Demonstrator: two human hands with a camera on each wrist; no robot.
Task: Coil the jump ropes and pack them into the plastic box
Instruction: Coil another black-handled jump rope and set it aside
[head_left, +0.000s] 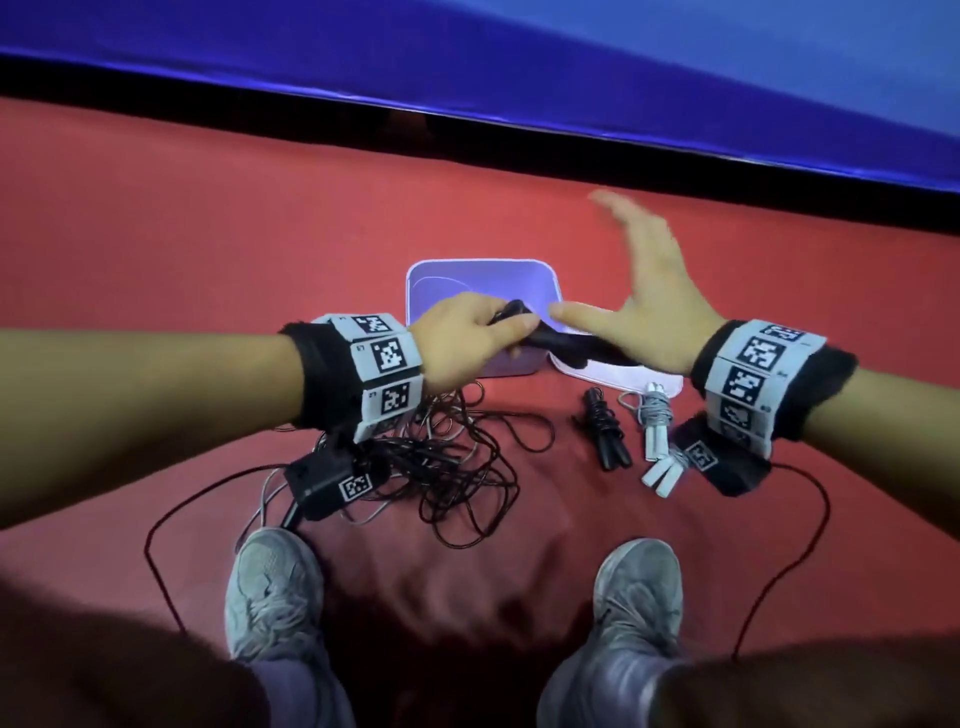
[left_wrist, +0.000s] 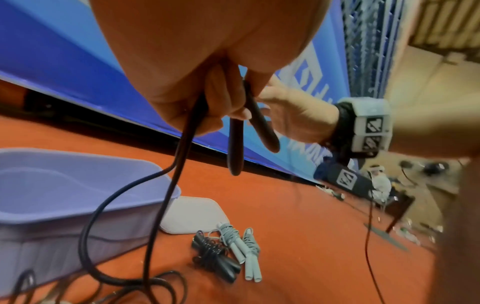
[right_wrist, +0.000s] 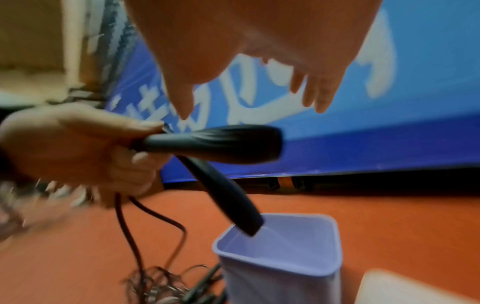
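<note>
My left hand (head_left: 483, 332) grips the two black handles (left_wrist: 236, 144) of one jump rope, held above the front rim of the open purple plastic box (head_left: 441, 275). Its black cord (left_wrist: 166, 185) hangs from my fist to a loose tangle of ropes (head_left: 447, 467) on the floor. My right hand (head_left: 639, 280) hovers open beside the handles, fingers spread, touching nothing. Right of the box lie a coiled black rope (head_left: 602, 431) and two coiled grey ropes (head_left: 657, 415). In the right wrist view the handles (right_wrist: 221, 144) stick out of the left fist above the box (right_wrist: 280, 259).
The box's white lid (head_left: 623, 379) lies flat against its right side. A blue banner (head_left: 519, 62) on a dark base runs along the far edge of the red floor. My two grey shoes (head_left: 275, 587) stand just behind the tangle. Thin sensor cables trail from both wrists.
</note>
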